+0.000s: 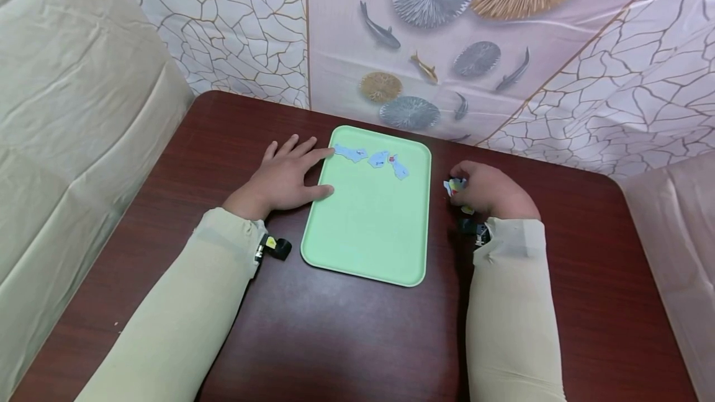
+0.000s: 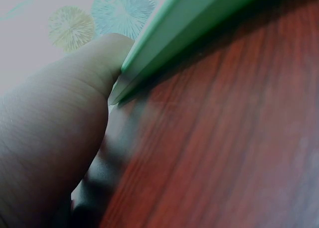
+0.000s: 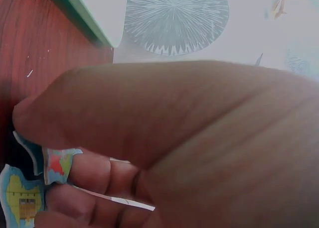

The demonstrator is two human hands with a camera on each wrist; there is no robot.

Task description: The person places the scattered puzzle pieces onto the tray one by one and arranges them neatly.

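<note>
My left hand (image 1: 285, 178) lies with spread fingers at the left rim of a light green tray (image 1: 368, 228), thumb and index fingertip over the rim. In the left wrist view the thumb (image 2: 65, 98) touches the tray's edge. Three pale blue cut picture pieces lie in a row near the tray's far end: a long piece (image 1: 350, 153), a middle piece (image 1: 378, 159) and a piece with a red spot (image 1: 400, 169). Right of the tray my right hand (image 1: 491, 191) pinches a small colourful picture piece (image 3: 59, 164) with curled fingers. Beside it is a yellow-and-blue piece (image 3: 22, 195); other pieces are partly hidden under the fingers.
The dark red-brown table (image 1: 335, 340) runs back to a patterned wall cloth (image 1: 246, 23). Pale draped cloth (image 1: 67, 110) borders the left, and more hangs on the right. A small black wrist camera (image 1: 277, 247) sits at my left cuff.
</note>
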